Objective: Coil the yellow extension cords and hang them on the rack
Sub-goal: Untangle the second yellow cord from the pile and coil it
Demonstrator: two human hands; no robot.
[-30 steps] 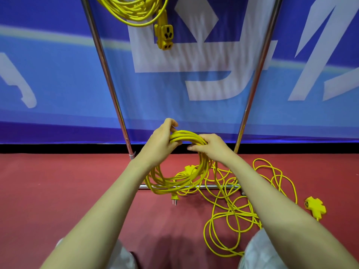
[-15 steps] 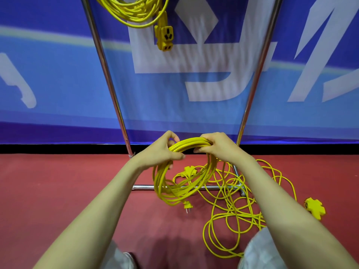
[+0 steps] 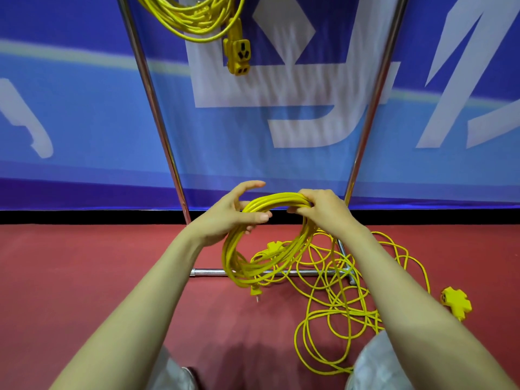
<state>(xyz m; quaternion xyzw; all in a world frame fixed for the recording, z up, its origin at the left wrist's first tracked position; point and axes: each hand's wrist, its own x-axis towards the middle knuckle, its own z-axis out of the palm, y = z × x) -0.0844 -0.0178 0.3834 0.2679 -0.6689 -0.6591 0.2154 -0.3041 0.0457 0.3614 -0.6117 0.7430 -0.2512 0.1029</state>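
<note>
A hung coil point(image 3: 194, 18) dangles from the rack point(image 3: 157, 108) well above both hands. Loose cord point(image 3: 332, 313) sprawls on the red floor point(image 3: 84, 277) below the right hand point(image 3: 320, 206). The coil point(image 3: 242, 266) hangs upright, ring facing the person, plug point(image 3: 255, 291) lowest. The right hand clamps its top; the left hand point(image 3: 228, 218) grips its upper-left strands, index finger lifted.

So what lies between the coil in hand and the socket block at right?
In the head view, loose cord loops sprawl on the floor between the coil and the socket block.
</note>
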